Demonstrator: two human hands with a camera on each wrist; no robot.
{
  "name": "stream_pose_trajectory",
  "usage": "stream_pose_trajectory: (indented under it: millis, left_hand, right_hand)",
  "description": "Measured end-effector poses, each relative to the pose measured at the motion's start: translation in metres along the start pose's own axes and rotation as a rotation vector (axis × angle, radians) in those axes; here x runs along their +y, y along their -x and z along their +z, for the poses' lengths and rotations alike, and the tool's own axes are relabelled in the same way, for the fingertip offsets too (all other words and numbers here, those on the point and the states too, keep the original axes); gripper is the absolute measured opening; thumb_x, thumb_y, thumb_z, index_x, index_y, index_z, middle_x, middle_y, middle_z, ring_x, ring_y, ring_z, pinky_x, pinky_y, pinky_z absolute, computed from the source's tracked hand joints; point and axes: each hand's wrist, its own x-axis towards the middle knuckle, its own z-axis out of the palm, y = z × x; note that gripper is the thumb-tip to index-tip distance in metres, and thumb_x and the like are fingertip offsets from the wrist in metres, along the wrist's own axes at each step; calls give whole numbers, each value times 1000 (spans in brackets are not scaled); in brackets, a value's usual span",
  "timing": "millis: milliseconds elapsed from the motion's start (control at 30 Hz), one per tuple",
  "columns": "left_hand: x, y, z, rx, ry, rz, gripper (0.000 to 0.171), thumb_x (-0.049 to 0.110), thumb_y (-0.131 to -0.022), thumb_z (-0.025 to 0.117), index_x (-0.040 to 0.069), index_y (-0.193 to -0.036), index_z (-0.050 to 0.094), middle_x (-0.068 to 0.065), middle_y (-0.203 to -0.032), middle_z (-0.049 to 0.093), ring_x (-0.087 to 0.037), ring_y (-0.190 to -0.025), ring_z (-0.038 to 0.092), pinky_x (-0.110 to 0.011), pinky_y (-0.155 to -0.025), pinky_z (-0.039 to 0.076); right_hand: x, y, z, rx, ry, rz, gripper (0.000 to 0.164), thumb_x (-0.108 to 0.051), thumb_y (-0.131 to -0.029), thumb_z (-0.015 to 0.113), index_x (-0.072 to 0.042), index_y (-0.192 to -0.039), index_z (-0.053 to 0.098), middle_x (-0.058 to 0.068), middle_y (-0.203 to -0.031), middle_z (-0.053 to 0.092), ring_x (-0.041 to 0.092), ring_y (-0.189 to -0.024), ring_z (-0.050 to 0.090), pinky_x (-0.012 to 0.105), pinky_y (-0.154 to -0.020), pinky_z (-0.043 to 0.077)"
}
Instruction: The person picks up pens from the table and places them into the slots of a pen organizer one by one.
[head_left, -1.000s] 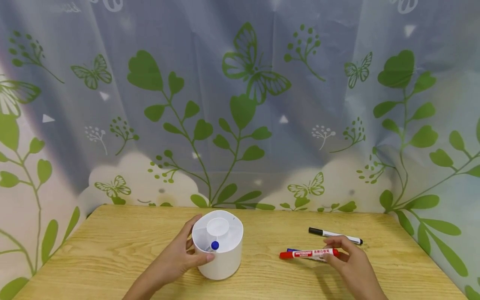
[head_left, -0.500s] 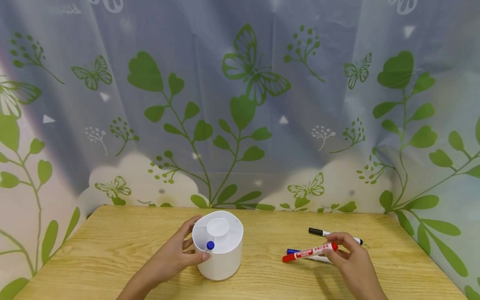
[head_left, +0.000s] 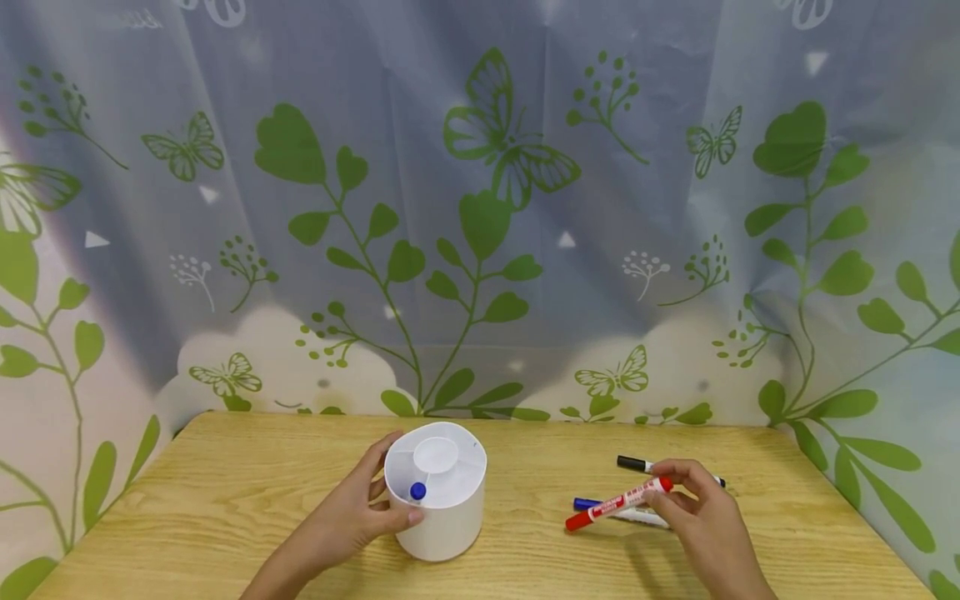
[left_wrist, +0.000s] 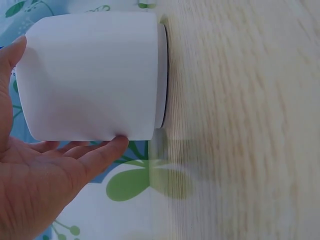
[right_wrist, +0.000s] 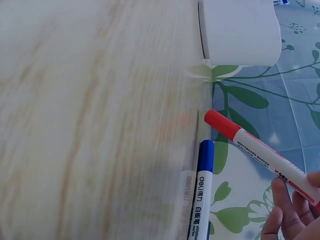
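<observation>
Head view: only the blue end shows of a blue-tipped pen (head_left: 417, 491) inside the white holder (head_left: 442, 532), gripped by the left hand (head_left: 352, 510), its far fingers partly hidden. Beyond the right hand (head_left: 705, 521), a black marker (head_left: 633, 462) is half covered; to that hand's left, a blue marker (head_left: 643, 517) lies partly masked by the red marker (head_left: 619, 502) pinched in its fingertips.
</observation>
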Motion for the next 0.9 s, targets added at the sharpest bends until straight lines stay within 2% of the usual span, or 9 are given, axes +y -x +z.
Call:
stream_pose_trajectory:
  millis: [133,233,300,467,600,900]
  left_hand:
    - [0,0,1,3,-2,0,102,20,-90,84,7,-165,16,-29,-167,25,-53,-154,29,-58,-120,40]
    - [0,0,1,8,-8,-3,103,21,-90,84,7,-165,15,-28,-167,25,-53,-154,30,-58,-120,40]
    - [0,0,1,9,-11,-3,103,21,-91,84,7,-165,15,-28,-167,25,-52,-154,30,-57,-120,40]
    - [-1,-1,0,8,-10,-1,102,21,-91,84,7,-165,15,-28,-167,26,-52,-153,31,-57,-119,41]
    - [-1,0,1,13,-4,-11,102,21,-91,84,6,-165,15,-28,-167,25,-52,-154,30,-58,-120,40]
    - [1,0,3,37,3,-30,107,20,-89,85,5,-166,12,-28,-168,24,-53,-155,26,-62,-121,37]
  right_hand:
    - [-4,1,-1,5,-9,21,38,-11,-102,69,-3,-137,56,15,-137,65,8,-97,71,24,-76,57]
    - [-7,2,-2,-4,-35,30,40,-11,-102,68,-1,-138,55,12,-133,67,3,-96,70,23,-79,56]
    - [-9,2,-3,-10,-69,45,40,-12,-103,68,-1,-139,54,5,-127,69,-1,-92,69,23,-81,56]
    - [-12,1,-3,-14,-177,71,38,-11,-103,67,1,-136,55,-9,-109,70,-1,-91,70,23,-84,61]
    - [-14,2,-4,-14,-242,70,34,-13,-103,67,1,-133,57,-11,-101,70,2,-90,73,24,-85,62]
    - [-17,3,-3,-34,-451,-61,15,-10,-105,63,-7,-119,58,-5,-98,71,14,-90,78,31,-83,65]
